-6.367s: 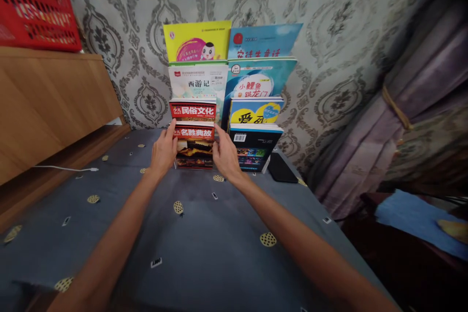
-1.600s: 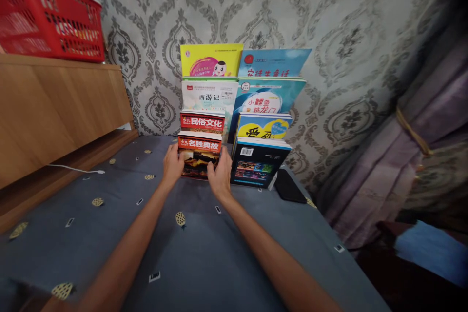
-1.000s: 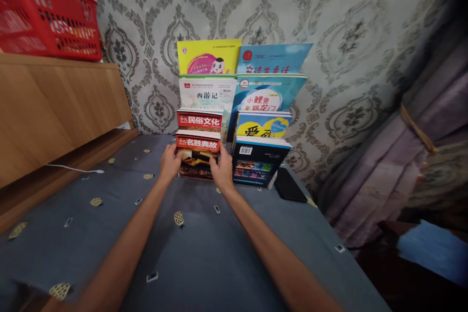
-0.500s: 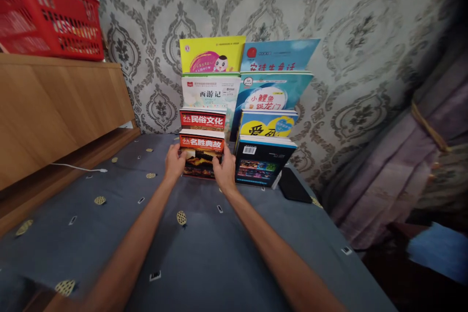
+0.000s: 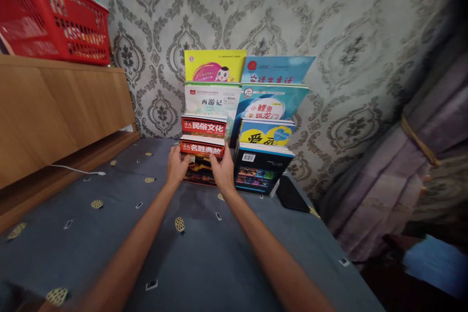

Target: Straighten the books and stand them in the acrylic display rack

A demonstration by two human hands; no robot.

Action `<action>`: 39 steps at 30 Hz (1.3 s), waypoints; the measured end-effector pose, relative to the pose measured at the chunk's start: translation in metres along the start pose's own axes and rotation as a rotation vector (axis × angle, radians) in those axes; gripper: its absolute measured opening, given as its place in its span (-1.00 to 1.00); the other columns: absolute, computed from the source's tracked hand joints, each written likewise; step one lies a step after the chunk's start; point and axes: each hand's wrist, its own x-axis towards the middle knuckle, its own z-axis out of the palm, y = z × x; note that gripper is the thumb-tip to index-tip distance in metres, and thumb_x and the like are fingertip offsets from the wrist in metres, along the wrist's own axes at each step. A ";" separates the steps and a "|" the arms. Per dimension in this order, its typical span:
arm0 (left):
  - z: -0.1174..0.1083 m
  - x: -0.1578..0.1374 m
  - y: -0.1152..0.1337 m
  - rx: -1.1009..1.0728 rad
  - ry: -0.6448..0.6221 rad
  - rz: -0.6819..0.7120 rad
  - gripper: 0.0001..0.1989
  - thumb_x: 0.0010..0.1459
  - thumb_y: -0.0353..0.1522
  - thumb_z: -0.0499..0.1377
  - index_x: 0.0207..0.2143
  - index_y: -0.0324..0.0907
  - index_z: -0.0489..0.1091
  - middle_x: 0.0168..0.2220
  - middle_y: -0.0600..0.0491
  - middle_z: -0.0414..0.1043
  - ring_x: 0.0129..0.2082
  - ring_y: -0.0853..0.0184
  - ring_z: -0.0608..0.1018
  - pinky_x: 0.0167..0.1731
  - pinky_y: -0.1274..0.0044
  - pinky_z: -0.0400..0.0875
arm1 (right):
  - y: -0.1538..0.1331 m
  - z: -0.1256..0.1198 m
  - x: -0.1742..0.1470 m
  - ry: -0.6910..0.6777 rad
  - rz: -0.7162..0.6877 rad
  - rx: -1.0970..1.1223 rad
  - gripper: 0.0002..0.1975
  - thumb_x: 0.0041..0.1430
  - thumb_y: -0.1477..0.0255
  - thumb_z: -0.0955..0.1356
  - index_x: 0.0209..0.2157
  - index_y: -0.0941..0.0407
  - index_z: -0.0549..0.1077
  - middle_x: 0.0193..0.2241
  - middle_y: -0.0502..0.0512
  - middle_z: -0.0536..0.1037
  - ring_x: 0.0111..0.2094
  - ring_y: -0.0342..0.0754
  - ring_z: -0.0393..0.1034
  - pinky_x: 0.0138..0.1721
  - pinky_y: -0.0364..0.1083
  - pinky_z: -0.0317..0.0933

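Note:
My left hand (image 5: 177, 165) and my right hand (image 5: 224, 169) grip the two sides of a red-topped book (image 5: 200, 170) with a dark picture cover, thumbs on its front and the other fingers mostly hidden. Upright behind it stands a similar red book (image 5: 204, 126). Farther back in this left stack rise a pale book (image 5: 212, 100) and a yellow book (image 5: 215, 65). Just to the right, a second stack has a black book (image 5: 256, 170) with a barcode in front, then a blue-and-yellow book (image 5: 266, 133), a teal book (image 5: 278, 100) and a blue book (image 5: 278, 68).
A flat black object (image 5: 292, 194) lies right of the stacks on the grey patterned sheet (image 5: 197, 263). On the left, a red basket (image 5: 80, 34) sits on a wooden cabinet (image 5: 66, 107), with a white cable (image 5: 76, 169) below. Patterned wall behind; purple curtain (image 5: 395, 180) at right.
The view has tilted up slightly, so the books and hands appear lower. Both hands keep their hold on the front book, with the right thumb slightly farther left across its cover.

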 end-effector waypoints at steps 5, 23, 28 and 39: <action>0.001 0.000 -0.001 -0.036 -0.015 -0.004 -0.54 0.03 -0.46 0.12 0.04 -0.18 0.38 -0.08 -0.05 0.38 -0.01 0.15 0.45 -0.04 0.37 0.41 | 0.001 0.002 0.002 0.014 0.002 0.048 -0.30 0.23 0.30 0.30 0.36 0.15 0.12 0.18 0.32 0.45 0.16 0.18 0.36 0.18 0.23 0.24; 0.000 0.003 -0.003 -0.061 -0.024 0.026 -0.57 0.01 -0.47 0.13 -0.02 -0.15 0.42 -0.14 -0.03 0.41 -0.03 0.17 0.46 0.03 0.34 0.40 | -0.001 0.001 0.004 0.065 0.056 0.072 -0.39 0.17 0.28 0.33 0.24 0.17 0.33 0.11 0.30 0.52 0.11 0.17 0.43 0.16 0.20 0.27; -0.002 0.002 -0.002 -0.046 -0.028 0.024 -0.58 0.02 -0.45 0.13 -0.02 -0.19 0.43 -0.16 -0.04 0.42 -0.06 0.14 0.47 0.04 0.28 0.40 | -0.001 -0.001 0.003 0.022 0.050 0.046 -0.35 0.19 0.28 0.32 0.28 0.19 0.26 0.14 0.33 0.49 0.13 0.18 0.40 0.19 0.21 0.23; -0.004 0.039 0.015 -0.206 0.005 0.076 -0.45 0.24 -0.23 0.16 0.25 -0.16 0.26 0.24 -0.13 0.35 0.25 0.08 0.37 0.28 0.22 0.20 | -0.028 -0.011 0.025 0.024 -0.135 -0.079 -0.29 0.25 0.33 0.26 0.39 0.15 0.05 0.34 0.33 0.22 0.32 0.22 0.15 0.30 0.32 0.04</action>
